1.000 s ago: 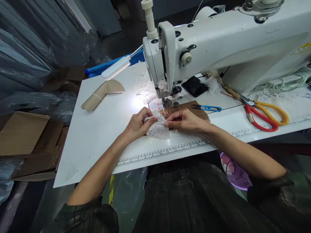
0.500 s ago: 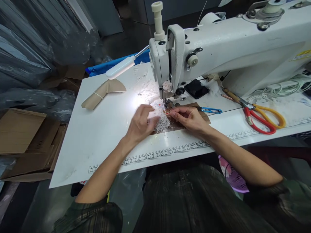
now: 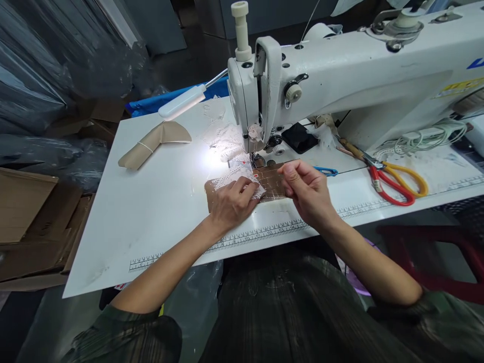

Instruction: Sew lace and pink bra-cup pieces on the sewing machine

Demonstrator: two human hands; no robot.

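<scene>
Broadly, largest to smallest:

Sewing table: a white sewing table [image 3: 151, 201] fills the middle of the view, with a printed ruler strip [image 3: 264, 234] along its near edge.

Sewing machine: a white industrial sewing machine [image 3: 340, 75] stands at the far right of the table, its head above the needle area [image 3: 258, 160]; a bright patch of light falls on the table just left of the needle.

Cardboard: flattened brown cardboard boxes [image 3: 26, 212] lie on the floor to the left of the table.

Lamp: a white gooseneck lamp [image 3: 182, 102] reaches in from behind the machine head.

Tan piece: a folded tan fabric piece [image 3: 153, 142] with a band around it lies well apart at the table's far left.

Scissors: red and yellow handled scissors [image 3: 393, 181] rest on the table to the right; blue thread snips [image 3: 325, 171] lie just behind the right hand.

Brown piece: a brown fabric piece [image 3: 270, 182] lies flat in front of the needle, between the two hands.

Lace: a strip of white lace [image 3: 230, 179] lies over the left part of the brown piece, just in front of the needle.

Left hand: the left hand [image 3: 230, 204] lies palm down, fingers spread flat, pressing on the lace and the brown piece.

Right hand: the right hand [image 3: 308, 189] pinches the right edge of the brown piece between thumb and curled fingers.
</scene>
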